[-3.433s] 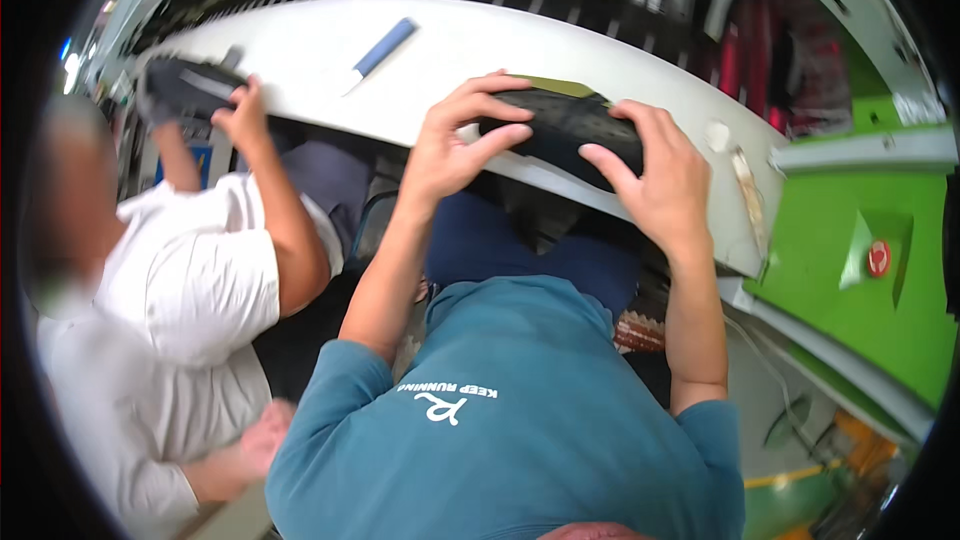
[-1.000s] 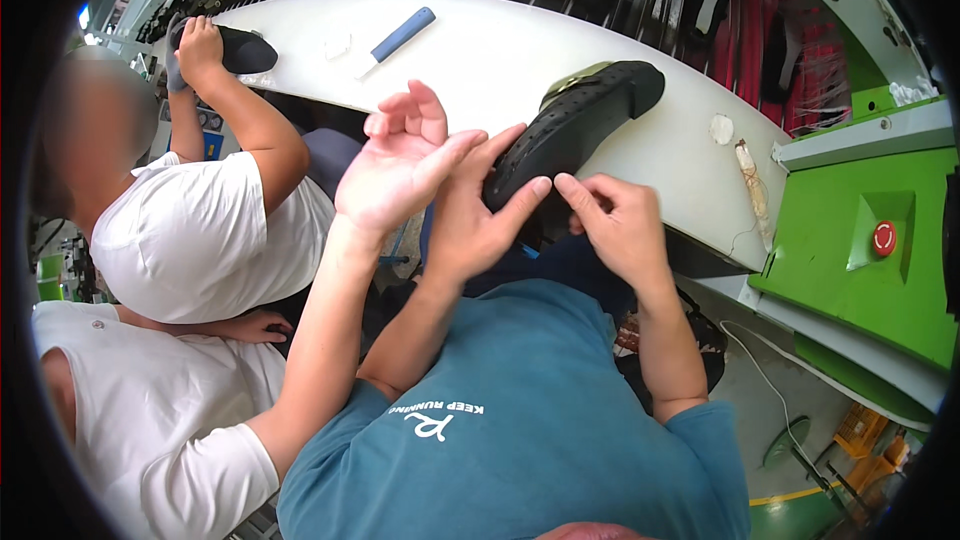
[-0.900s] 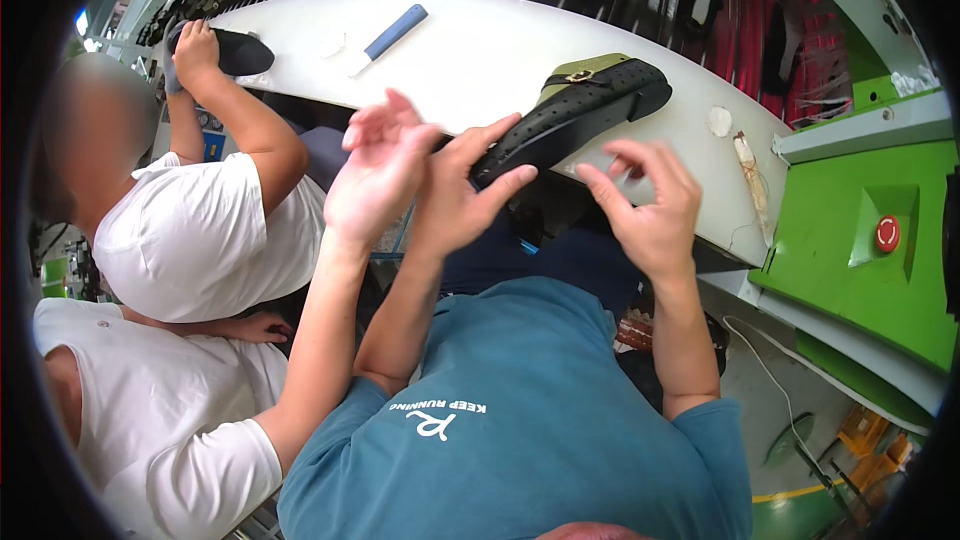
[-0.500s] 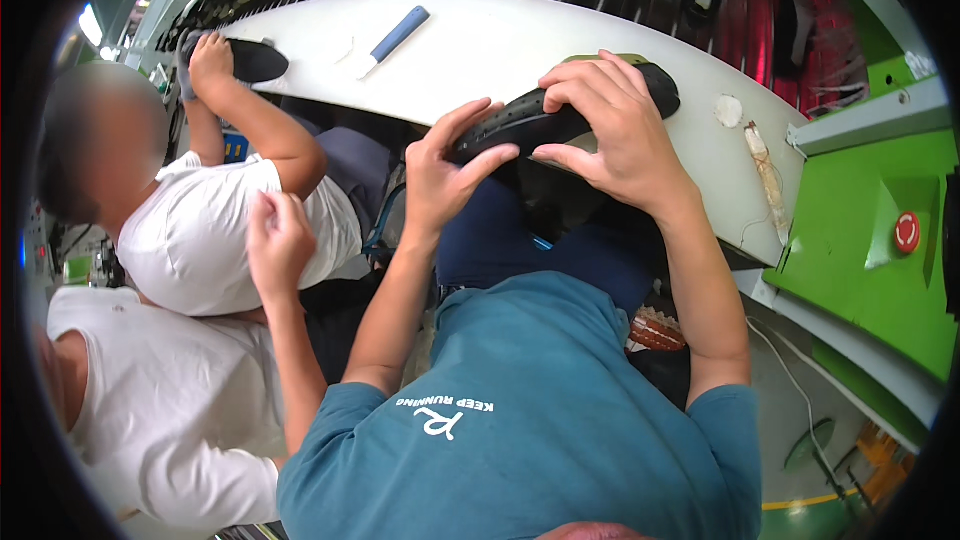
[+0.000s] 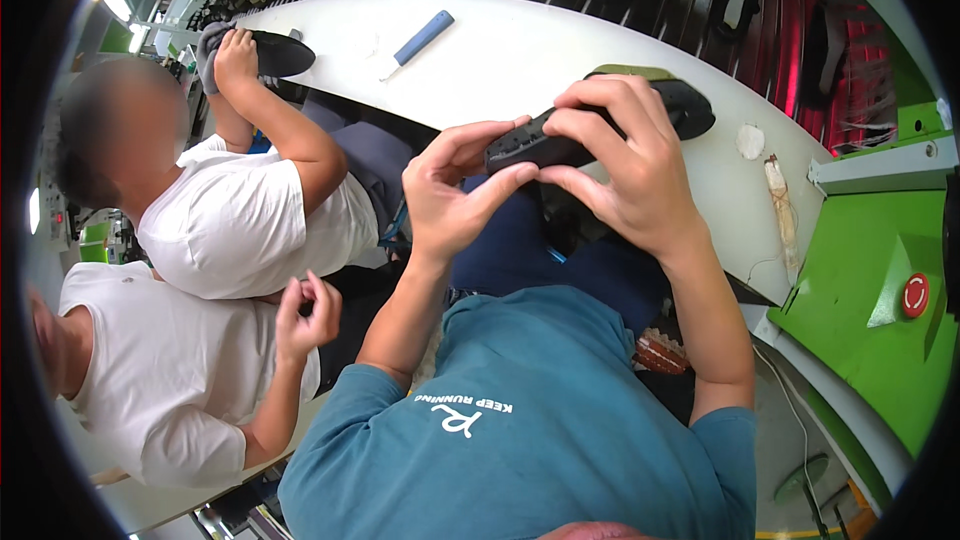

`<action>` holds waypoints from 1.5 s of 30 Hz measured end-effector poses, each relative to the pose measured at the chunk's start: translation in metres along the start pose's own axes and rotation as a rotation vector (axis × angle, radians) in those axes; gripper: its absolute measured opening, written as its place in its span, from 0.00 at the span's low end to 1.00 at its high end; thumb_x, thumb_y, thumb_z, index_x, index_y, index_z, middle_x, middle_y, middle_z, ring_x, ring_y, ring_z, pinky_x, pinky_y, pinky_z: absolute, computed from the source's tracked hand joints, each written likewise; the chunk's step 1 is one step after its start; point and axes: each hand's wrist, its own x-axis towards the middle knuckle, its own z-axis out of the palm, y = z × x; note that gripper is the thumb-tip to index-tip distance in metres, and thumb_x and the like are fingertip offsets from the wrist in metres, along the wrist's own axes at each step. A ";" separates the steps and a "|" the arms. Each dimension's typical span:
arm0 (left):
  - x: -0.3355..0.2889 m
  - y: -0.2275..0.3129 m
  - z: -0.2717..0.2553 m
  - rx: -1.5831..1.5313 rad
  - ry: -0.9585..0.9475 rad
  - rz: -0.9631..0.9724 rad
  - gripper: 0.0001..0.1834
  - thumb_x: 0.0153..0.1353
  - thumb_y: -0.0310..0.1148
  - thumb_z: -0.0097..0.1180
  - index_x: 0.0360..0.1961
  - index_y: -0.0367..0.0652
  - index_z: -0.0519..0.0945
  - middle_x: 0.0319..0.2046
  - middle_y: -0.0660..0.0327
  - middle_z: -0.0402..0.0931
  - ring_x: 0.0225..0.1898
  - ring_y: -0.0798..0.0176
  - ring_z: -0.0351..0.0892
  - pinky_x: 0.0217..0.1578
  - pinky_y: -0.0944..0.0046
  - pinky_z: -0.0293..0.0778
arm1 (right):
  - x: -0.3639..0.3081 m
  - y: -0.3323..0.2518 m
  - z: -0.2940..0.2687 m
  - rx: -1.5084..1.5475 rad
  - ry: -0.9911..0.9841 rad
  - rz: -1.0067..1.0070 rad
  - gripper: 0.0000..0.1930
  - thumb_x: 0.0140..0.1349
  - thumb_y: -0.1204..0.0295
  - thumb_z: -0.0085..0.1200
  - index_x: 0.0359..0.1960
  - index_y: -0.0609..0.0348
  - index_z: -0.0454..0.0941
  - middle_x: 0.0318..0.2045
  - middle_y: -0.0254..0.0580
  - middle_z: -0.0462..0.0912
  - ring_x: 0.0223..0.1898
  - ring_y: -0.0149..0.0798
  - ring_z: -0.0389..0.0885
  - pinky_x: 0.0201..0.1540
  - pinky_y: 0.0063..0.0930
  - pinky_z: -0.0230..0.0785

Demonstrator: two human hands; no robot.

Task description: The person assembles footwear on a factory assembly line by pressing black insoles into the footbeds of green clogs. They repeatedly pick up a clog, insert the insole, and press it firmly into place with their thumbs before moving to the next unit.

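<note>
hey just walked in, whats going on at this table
The person in the teal shirt holds a black shoe with both bare hands, the left hand at its nearer end and the right hand around its middle, by the edge of a white table. To the left, a co-worker in white grips another dark shoe. A second co-worker in white has one hand raised. A blue-handled tool lies on the table.

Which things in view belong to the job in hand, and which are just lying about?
In the job:
black shoe, held by the left hand and right hand

Seemingly lying about, untouched on the white table:
blue-handled tool
white round piece
pale stick-like piece
</note>
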 end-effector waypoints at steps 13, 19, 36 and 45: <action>0.050 0.092 0.052 0.251 -0.147 0.628 0.27 0.51 0.30 0.87 0.53 0.39 0.92 0.49 0.58 0.95 0.38 0.63 0.90 0.40 0.65 0.86 | -0.003 -0.068 -0.082 -0.228 0.239 0.042 0.23 0.50 0.77 0.82 0.48 0.58 0.85 0.44 0.44 0.84 0.46 0.50 0.84 0.49 0.44 0.77; 0.075 0.069 0.128 0.028 -0.080 0.927 0.23 0.62 0.43 0.79 0.52 0.41 0.87 0.43 0.59 0.90 0.39 0.53 0.87 0.42 0.54 0.82 | -0.042 -0.060 -0.111 -0.254 0.366 0.188 0.21 0.60 0.85 0.76 0.53 0.65 0.82 0.50 0.46 0.84 0.52 0.45 0.82 0.60 0.39 0.75; 0.076 0.057 0.115 -0.162 -0.394 0.726 0.27 0.64 0.29 0.71 0.63 0.33 0.79 0.50 0.47 0.86 0.49 0.46 0.89 0.51 0.52 0.83 | 0.005 -0.053 -0.136 0.053 0.096 0.154 0.14 0.54 0.85 0.72 0.39 0.62 0.80 0.52 0.49 0.85 0.61 0.51 0.83 0.65 0.44 0.75; 0.071 0.046 0.115 -0.271 -0.317 0.634 0.23 0.66 0.30 0.71 0.58 0.33 0.77 0.49 0.45 0.86 0.47 0.52 0.87 0.56 0.52 0.82 | 0.007 -0.044 -0.129 0.108 0.080 0.096 0.14 0.56 0.85 0.73 0.39 0.61 0.80 0.53 0.45 0.88 0.52 0.44 0.89 0.53 0.34 0.81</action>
